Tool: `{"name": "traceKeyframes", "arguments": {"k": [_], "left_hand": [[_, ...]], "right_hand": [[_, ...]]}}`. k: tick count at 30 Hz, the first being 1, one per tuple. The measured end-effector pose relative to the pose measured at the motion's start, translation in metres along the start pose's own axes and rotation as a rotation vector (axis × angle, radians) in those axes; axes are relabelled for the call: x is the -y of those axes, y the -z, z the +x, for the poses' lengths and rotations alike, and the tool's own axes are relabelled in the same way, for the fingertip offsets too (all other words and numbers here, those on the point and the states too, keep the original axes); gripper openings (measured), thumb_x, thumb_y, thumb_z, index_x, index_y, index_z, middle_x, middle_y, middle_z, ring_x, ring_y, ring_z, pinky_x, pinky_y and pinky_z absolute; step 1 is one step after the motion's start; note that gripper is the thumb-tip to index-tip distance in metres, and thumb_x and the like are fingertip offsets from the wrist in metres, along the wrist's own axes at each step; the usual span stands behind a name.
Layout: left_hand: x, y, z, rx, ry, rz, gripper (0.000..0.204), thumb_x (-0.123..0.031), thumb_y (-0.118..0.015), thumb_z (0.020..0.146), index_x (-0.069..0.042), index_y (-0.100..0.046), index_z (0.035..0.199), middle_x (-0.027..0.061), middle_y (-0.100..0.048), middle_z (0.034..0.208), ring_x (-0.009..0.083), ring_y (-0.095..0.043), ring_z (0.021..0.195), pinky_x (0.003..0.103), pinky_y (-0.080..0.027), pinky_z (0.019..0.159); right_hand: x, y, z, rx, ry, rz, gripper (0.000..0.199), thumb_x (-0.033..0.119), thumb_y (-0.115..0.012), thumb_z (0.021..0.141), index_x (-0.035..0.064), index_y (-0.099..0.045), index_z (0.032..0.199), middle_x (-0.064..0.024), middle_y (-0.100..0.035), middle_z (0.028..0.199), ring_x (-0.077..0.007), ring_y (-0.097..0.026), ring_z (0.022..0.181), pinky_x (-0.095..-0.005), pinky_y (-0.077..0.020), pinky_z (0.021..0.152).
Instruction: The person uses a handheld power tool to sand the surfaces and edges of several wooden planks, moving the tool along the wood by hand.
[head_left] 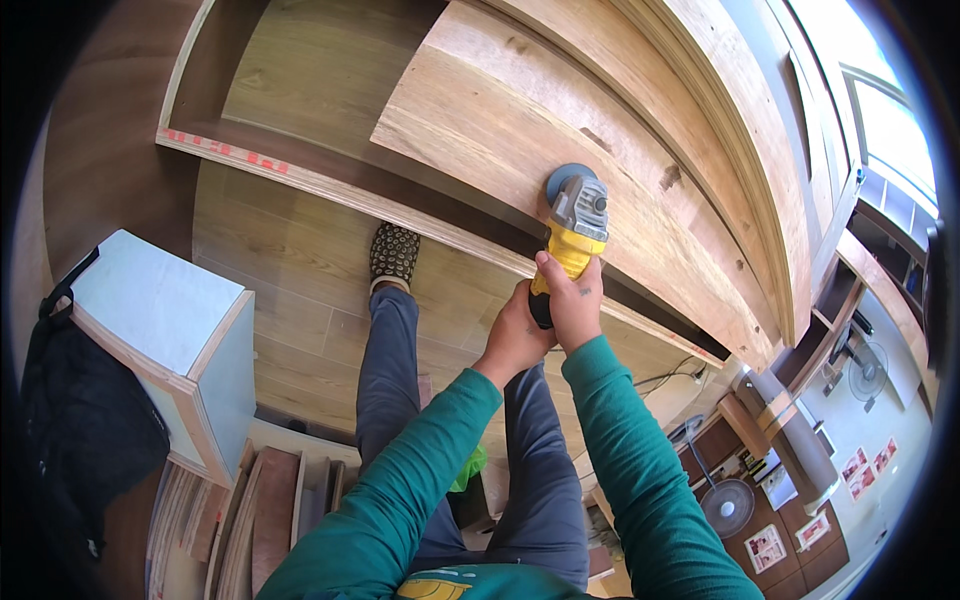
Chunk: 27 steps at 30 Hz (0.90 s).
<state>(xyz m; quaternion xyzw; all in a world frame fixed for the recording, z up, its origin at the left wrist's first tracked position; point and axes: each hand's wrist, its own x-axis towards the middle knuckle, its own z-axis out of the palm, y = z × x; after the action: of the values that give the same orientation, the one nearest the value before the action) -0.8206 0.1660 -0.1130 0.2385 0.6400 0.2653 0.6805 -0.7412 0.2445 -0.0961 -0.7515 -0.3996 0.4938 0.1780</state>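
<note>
Both my hands are wrapped round a yellow and grey angle grinder (578,215). My left hand (518,335) grips the dark rear end of its body. Just ahead of it, my right hand (574,303) closes on the yellow housing. The grinder's blue-grey disc (568,178) lies over the near part of a pale wooden board (470,120). Whether the disc touches the wood or hovers just above it, I cannot tell. Below the board runs a long plywood edge (400,215) with red marks at its left end.
More long boards (740,150) lean in layers at the upper right. A white box with wooden edges (160,300) stands at the left beside a black bag (85,430). Wood offcuts (265,510) stand at lower left. A fan (727,507) is at lower right, a cable (668,375) nearer.
</note>
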Motion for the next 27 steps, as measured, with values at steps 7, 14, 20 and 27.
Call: {"name": "traceKeyframes", "arguments": {"k": [7, 14, 20, 27], "left_hand": [[-0.001, 0.001, 0.002, -0.003, 0.017, 0.008, 0.076, -0.024, -0.091, 0.076, -0.002, -0.050, 0.135, 0.0210, -0.072, 0.116, 0.0370, -0.072, 0.109, 0.044, -0.056, 0.091], [-0.004, 0.003, 0.002, 0.012, 0.025, -0.018, 0.072, -0.031, -0.089, 0.077, -0.004, -0.051, 0.131, 0.0240, -0.070, 0.118, 0.0423, -0.069, 0.115, 0.047, -0.055, 0.095], [0.001, 0.001, 0.001, 0.008, 0.021, -0.005, 0.075, -0.024, -0.091, 0.075, -0.003, -0.051, 0.135, 0.0223, -0.072, 0.118, 0.0389, -0.071, 0.114, 0.045, -0.056, 0.093], [-0.003, -0.006, -0.006, 0.043, -0.023, -0.002, 0.077, -0.027, -0.092, 0.075, -0.005, -0.051, 0.136, 0.0209, -0.072, 0.121, 0.0390, -0.070, 0.117, 0.045, -0.056, 0.095]], "right_hand": [[0.001, -0.002, 0.002, 0.010, 0.013, 0.004, 0.044, 0.022, -0.080, 0.093, -0.0005, -0.060, 0.125, -0.0096, -0.071, 0.111, -0.0174, -0.067, 0.098, -0.0333, -0.0533, 0.088], [-0.006, -0.002, 0.004, -0.003, 0.012, -0.003, 0.044, 0.021, -0.081, 0.092, 0.0001, -0.061, 0.125, -0.0096, -0.071, 0.111, -0.0174, -0.067, 0.098, -0.0332, -0.0534, 0.088], [-0.006, -0.001, -0.001, -0.005, -0.018, 0.078, 0.045, 0.021, -0.081, 0.093, 0.0000, -0.060, 0.126, -0.0090, -0.070, 0.111, -0.0169, -0.066, 0.098, -0.0328, -0.0532, 0.088], [0.001, 0.013, -0.012, -0.040, -0.042, 0.078, 0.042, 0.021, -0.079, 0.095, 0.0005, -0.060, 0.126, -0.0086, -0.069, 0.113, -0.0163, -0.065, 0.100, -0.0334, -0.0531, 0.089]]}}
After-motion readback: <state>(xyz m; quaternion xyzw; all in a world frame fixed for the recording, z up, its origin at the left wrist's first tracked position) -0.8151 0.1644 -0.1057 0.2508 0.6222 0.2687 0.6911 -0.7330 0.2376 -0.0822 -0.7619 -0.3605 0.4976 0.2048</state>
